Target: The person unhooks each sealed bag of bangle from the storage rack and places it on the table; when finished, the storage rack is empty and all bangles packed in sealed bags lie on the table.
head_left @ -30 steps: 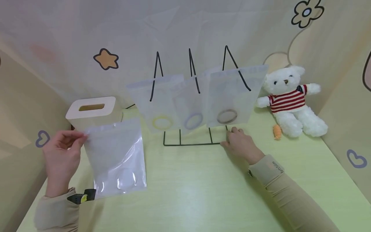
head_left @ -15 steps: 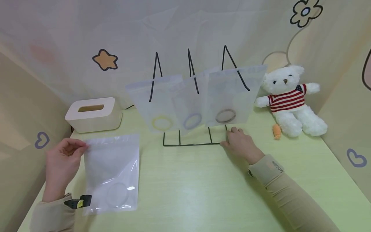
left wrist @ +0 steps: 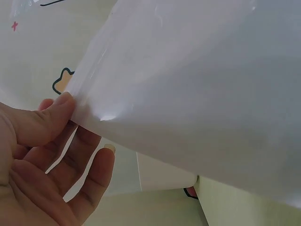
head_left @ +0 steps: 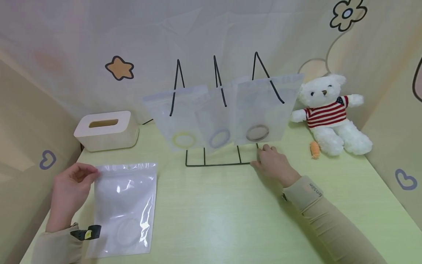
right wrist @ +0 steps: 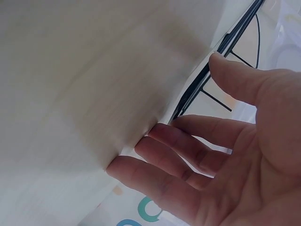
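In the head view my left hand (head_left: 73, 190) pinches the top left corner of a clear zip bag (head_left: 123, 194) between thumb and forefinger. A faint pale ring (head_left: 128, 233) shows inside the bag's lower half. The left wrist view has the same bag (left wrist: 188, 84) spreading away from my thumb and fingertips. At the front right corner of a black wire display rack (head_left: 217, 165), my right hand (head_left: 275, 165) holds the base, thumb and fingers about the corner and fingertips on the tabletop. On the rack's hooks hang a bag with a yellow ring (head_left: 184, 140), one with a lilac ring (head_left: 219, 138) and one with a brown ring (head_left: 258, 133).
A white tissue box (head_left: 107, 132) stands at the back left of the pale green table (head_left: 211, 220). On the right, a white teddy bear (head_left: 329, 113) in a striped shirt leans by the wall, with a small orange carrot toy (head_left: 314, 150) in front of it.
My left hand has moved down and nearer, bringing the bag lower in front of the tissue box; the ring inside it shows now. The right hand stays at the rack's corner.
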Demonstrator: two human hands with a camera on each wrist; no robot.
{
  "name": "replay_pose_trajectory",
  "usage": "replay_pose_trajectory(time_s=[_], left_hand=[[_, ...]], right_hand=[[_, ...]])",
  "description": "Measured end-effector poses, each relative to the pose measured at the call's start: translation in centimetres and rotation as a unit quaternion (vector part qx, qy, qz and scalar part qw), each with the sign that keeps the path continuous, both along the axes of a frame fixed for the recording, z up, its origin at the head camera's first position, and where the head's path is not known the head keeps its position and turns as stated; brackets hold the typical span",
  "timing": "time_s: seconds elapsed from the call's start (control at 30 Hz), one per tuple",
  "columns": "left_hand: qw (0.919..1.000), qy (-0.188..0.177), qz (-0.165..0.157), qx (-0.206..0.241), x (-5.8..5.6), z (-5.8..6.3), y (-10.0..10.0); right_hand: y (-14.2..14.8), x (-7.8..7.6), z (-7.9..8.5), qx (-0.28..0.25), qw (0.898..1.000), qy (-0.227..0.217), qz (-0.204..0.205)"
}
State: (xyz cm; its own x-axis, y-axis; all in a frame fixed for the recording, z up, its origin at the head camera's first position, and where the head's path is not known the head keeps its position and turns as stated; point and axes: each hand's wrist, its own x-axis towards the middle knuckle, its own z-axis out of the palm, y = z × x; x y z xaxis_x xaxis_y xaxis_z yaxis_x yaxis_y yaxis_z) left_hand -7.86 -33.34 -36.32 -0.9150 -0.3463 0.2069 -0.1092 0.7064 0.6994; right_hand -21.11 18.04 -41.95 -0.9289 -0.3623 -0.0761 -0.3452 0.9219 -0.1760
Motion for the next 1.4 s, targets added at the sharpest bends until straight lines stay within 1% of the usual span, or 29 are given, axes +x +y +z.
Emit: replay_pose_trajectory(time_s=[0.13, 0.3, 0.47, 0.7, 0.87, 1.2, 1.4], left_hand=[[0.9996, -0.025, -0.001, -0.015, -0.1, -0.5, -0.3], [0.9991, -0.036, -0.003, -0.025, -0.1, -1.0, -0.7], [0.9988, -0.040, -0.006, -0.026, 0.1, -1.1, -0.8], [0.9970, -0.070, -0.006, -0.033, 0.1, -1.4, -0.8], [0.9955, -0.089, -0.016, -0.028, 0.1, -1.8, -1.1], [0.9932, -0.107, -0.037, -0.028, 0.1, -2.3, -1.5], [0.9926, -0.109, -0.040, -0.034, 0.1, -2.3, -1.7]], right_hand=[[0.0, 0.1, 0.0, 0.000, 1.000, -0.001, -0.001], [0.0, 0.1, 0.1, -0.001, 1.000, -0.002, -0.001], [0.0, 0.2, 0.1, -0.003, 1.000, -0.003, -0.003], [0.0, 0.2, 0.1, 0.001, 1.000, 0.000, -0.003], [0.0, 0.1, -0.1, 0.000, 1.000, 0.001, -0.003], [0.0, 0.1, -0.1, -0.001, 1.000, 0.001, -0.004], [0.0, 0.1, 0.0, -0.002, 1.000, 0.001, -0.003]])
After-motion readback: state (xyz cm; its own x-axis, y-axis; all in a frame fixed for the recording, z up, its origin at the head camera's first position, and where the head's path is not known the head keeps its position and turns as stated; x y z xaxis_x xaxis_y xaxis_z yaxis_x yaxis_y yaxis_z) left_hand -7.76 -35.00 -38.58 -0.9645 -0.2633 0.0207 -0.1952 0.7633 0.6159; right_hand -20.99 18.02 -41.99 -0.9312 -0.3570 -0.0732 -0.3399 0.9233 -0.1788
